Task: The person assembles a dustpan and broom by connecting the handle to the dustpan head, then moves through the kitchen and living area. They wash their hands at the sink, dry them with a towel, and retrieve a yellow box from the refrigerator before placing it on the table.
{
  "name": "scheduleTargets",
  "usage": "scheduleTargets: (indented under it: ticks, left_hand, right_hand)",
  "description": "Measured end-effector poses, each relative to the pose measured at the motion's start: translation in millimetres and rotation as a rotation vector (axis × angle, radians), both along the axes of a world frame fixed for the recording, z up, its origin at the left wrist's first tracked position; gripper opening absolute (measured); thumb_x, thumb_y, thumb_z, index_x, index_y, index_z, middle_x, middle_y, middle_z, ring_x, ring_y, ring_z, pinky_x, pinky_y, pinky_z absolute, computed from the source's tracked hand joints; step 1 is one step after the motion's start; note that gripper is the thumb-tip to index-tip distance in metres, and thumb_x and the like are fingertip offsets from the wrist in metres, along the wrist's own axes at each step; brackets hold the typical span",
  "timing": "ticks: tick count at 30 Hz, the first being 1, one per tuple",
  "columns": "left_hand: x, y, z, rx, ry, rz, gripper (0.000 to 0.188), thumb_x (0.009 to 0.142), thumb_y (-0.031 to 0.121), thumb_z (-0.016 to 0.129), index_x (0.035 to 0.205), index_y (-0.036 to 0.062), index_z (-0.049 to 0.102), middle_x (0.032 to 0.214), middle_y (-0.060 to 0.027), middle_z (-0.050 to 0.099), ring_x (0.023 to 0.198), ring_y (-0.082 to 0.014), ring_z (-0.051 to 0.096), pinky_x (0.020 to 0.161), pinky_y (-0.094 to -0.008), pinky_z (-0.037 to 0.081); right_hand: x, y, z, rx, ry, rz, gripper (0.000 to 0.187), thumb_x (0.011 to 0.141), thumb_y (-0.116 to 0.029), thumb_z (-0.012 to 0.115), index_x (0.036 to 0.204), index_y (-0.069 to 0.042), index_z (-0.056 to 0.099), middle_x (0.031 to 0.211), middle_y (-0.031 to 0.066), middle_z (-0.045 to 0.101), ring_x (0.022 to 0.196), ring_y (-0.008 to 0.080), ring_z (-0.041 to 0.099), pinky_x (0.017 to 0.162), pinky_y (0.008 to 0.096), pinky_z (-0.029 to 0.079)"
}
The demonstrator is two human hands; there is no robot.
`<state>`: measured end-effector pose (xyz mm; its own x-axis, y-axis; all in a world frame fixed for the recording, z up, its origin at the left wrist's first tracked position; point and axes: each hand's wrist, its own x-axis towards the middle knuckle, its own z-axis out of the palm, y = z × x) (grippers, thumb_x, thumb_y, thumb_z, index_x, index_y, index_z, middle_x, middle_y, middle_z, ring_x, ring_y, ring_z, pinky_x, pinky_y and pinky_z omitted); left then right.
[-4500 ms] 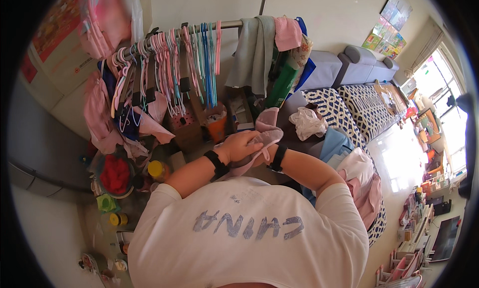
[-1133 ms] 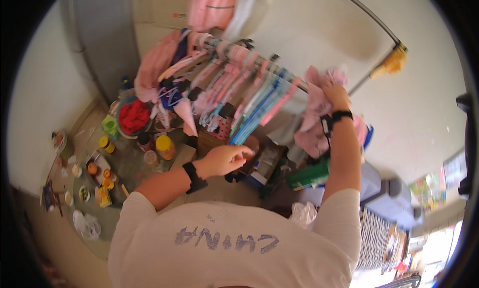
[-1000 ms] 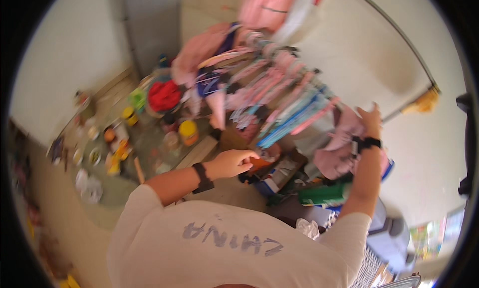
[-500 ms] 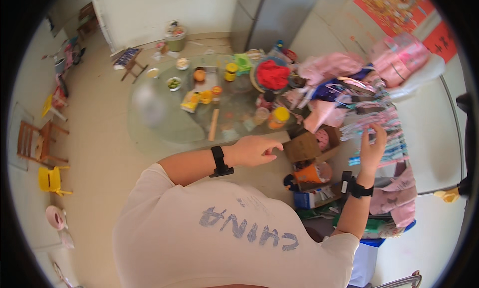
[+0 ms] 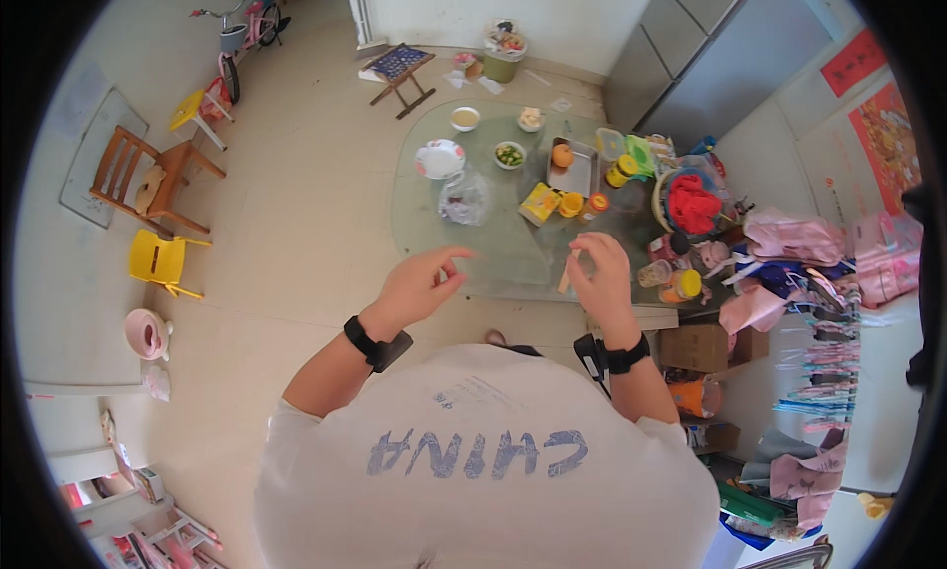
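Observation:
My left hand (image 5: 419, 285) is over the near edge of the glass-topped table (image 5: 513, 263). Its index finger stretches right, a little blurred, with the thumb bent apart below it and nothing visible between. To its right my right hand (image 5: 605, 281) has thumb and fingertips curled together in a pinch; whatever is in them is too small to make out. A wooden strip (image 5: 565, 276) shows beside its fingers, partly hidden by them, apparently lying on the table. Beyond my hands are a clear plastic bag (image 5: 466, 200), a yellow packet (image 5: 540, 204) and small yellow-orange jars (image 5: 571, 205).
On the table stand a floral plate (image 5: 439, 159), a bowl of green pieces (image 5: 509, 155), a metal tray (image 5: 586, 175) with an orange fruit (image 5: 562, 156), and a basin holding red cloth (image 5: 693, 204). A rack of clips (image 5: 824, 372) hangs at right. Chairs line the left wall.
The view has swung right to left, showing more of the left side. My right hand has left the clip rack and come over the table. My left hand now extends its index finger more.

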<state>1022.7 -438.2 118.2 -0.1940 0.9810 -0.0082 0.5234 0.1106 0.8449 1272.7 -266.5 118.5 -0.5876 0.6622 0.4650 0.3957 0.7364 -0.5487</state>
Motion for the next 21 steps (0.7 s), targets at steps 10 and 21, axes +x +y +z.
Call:
scheduleTargets:
  ticks: [10, 21]
  left_hand:
    - [-190.3, 1.1, -0.8, -0.097, 0.136, 0.360, 0.031, 0.087, 0.018, 0.068, 0.118, 0.0134, 0.064, 0.073, -0.0002, 0.062, 0.052, -0.0129, 0.047, 0.053, -0.0288, 0.041]
    - [-425.6, 30.3, -9.4, -0.135, 0.106, 0.519, 0.030, 0.087, 0.016, 0.068, 0.116, 0.0112, 0.064, 0.068, 0.0011, 0.056, 0.053, -0.0099, 0.045, 0.051, -0.0273, 0.039]
  right_hand:
    - [-237.0, 63.0, -24.7, -0.048, 0.068, 0.237, 0.018, 0.075, -0.009, 0.068, 0.093, -0.009, 0.064, 0.097, 0.0086, 0.064, 0.093, 0.0316, 0.059, 0.083, 0.0416, 0.044]
    - [-506.1, 96.5, -38.4, -0.176, 0.038, 0.503, 0.016, 0.076, -0.012, 0.067, 0.091, -0.008, 0.064, 0.098, 0.0094, 0.064, 0.093, 0.0323, 0.059, 0.084, 0.0439, 0.045]
